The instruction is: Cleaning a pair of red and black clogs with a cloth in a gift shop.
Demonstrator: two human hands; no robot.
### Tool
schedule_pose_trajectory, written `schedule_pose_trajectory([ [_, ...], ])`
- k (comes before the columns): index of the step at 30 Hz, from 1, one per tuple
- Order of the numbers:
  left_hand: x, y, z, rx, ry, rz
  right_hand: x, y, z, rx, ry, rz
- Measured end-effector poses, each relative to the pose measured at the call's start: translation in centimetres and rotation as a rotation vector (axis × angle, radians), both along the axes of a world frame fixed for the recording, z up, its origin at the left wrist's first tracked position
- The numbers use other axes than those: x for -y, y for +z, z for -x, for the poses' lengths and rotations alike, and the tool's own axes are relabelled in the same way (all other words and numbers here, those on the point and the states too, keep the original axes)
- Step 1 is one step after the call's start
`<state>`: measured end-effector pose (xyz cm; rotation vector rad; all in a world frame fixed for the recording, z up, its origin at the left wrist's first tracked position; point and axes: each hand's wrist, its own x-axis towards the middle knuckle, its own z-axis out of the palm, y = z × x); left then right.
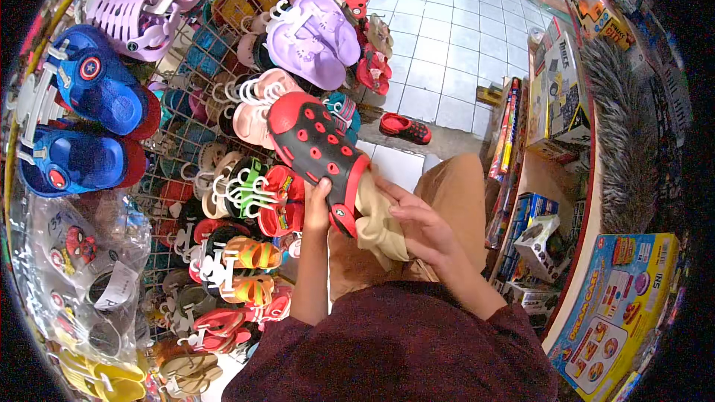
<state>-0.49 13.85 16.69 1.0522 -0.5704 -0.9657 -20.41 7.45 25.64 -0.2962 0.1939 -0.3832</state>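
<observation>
A black and red clog with round holes (321, 142) is held up before me, its red toe pointing up and left. My left hand (317, 201) grips it from the left side, thumb on the heel edge. A beige cloth (382, 226) bunches out of the clog's opening. My right hand (416, 220) lies along the cloth's right side with fingers bent; some fingertips are hidden behind it. A similar black and red clog (406, 128) rests on the floor beyond my knee.
A wire grid rack (184, 75) hung with children's sandals stands at left, with lilac sandals (313, 39) jutting out near the clog. Shelves with boxed toys (558, 89) line the right. My bent knee (461, 190) is just right of my hands. White floor tiles (441, 39) stretch ahead.
</observation>
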Motion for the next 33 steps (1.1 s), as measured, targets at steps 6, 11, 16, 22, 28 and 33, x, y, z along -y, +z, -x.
schedule_pose_trajectory([
  [6, -0.2, -1.4, -0.3, -0.052, -0.055, -0.035, -0.4, -0.4, -1.0, 0.207, -0.115, -0.04],
  [11, -0.5, -1.9, -0.2, 0.016, -0.11, -0.07, -3.0, -0.9, -2.4, 0.069, -0.277, 0.031],
  [16, -1.1, -1.9, -0.1, -0.008, -0.1, -0.096, -3.3, -1.9, -3.0, -0.146, -0.301, 0.589],
  [22, -0.6, 0.1, 0.0, 0.055, -0.07, 0.052, -2.1, -3.1, -1.0, -0.372, -0.249, 1.092],
  [28, 0.4, 2.9, 0.7, 0.017, 0.018, -0.029, -0.3, -2.4, -0.2, -0.417, -0.165, 1.592],
  [33, 1.0, 2.9, 0.5, -0.123, 0.143, -0.079, -0.1, -1.7, -0.2, -0.483, 0.106, 1.639],
])
